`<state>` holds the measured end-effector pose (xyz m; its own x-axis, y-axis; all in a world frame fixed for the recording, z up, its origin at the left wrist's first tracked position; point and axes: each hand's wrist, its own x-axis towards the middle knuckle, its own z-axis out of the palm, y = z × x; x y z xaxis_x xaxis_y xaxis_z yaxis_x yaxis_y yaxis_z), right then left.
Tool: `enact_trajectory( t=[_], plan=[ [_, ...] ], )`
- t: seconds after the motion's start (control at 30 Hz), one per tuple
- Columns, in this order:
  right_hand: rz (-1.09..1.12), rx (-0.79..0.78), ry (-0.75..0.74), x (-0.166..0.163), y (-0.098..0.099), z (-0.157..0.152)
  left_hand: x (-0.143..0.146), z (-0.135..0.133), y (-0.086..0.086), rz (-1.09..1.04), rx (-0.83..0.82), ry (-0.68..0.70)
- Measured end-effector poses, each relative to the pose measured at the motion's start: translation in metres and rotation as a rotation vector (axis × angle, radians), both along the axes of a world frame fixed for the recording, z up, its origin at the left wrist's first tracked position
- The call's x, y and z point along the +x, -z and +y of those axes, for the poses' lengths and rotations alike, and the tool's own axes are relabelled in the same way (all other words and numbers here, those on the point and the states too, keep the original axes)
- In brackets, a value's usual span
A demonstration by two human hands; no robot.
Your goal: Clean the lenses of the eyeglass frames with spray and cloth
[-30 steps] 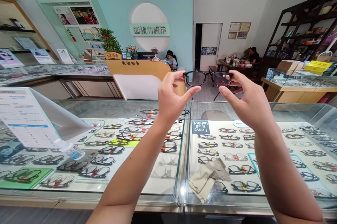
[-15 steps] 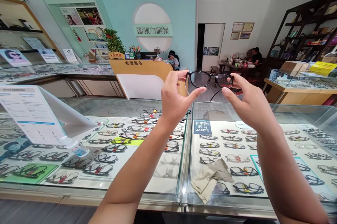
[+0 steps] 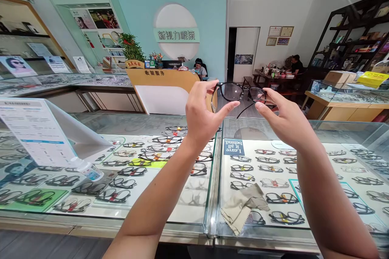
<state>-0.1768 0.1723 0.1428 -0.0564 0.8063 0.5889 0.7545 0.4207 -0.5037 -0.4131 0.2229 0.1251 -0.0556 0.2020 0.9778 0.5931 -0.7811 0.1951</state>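
Note:
A pair of black-framed eyeglasses (image 3: 232, 92) is held up in the air above the far edge of the glass display counters. My left hand (image 3: 202, 107) grips its left end between thumb and fingers. At the other end, my right hand (image 3: 281, 115) pinches the frame near the right lens. One dark temple arm hangs down between my hands, unfolded. Below, a beige cleaning cloth (image 3: 240, 210) lies crumpled on the right counter's glass top. On the left counter stands a small white bottle (image 3: 91, 170) with a blue label.
Glass display counters (image 3: 214, 232) hold rows of eyeglasses. A white folded sign (image 3: 33, 133) stands at left. Beyond are a reception desk (image 3: 165, 82) with a seated person (image 3: 199, 68), and another person (image 3: 296, 66) at a dark table. Boxes (image 3: 338, 76) sit on the right-hand case.
The eyeglasses have turned slightly, with the right end a little lower and nearer the left, and the hanging temple arm has swung left. My right hand shifted slightly left.

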Motion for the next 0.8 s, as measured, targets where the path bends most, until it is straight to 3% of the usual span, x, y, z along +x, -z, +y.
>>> enact_trajectory(
  t=[0.3, 0.5, 0.63, 0.8],
  plan=[
    [0.065, 0.050, -0.041, -0.001, 0.002, 0.003, -0.002, 0.001, 0.000, -0.019, -0.032, 0.043],
    [0.094, 0.191, -0.173, -0.004, 0.007, 0.009, -0.019, 0.026, 0.002, -0.083, -0.229, 0.240],
    [0.036, 0.283, -0.200, -0.008, 0.012, 0.013, -0.021, 0.042, 0.009, -0.102, -0.261, 0.347],
    [-0.007, 0.355, -0.201, -0.012, 0.014, 0.014, -0.011, 0.042, 0.016, -0.144, -0.232, 0.305]
  ],
)
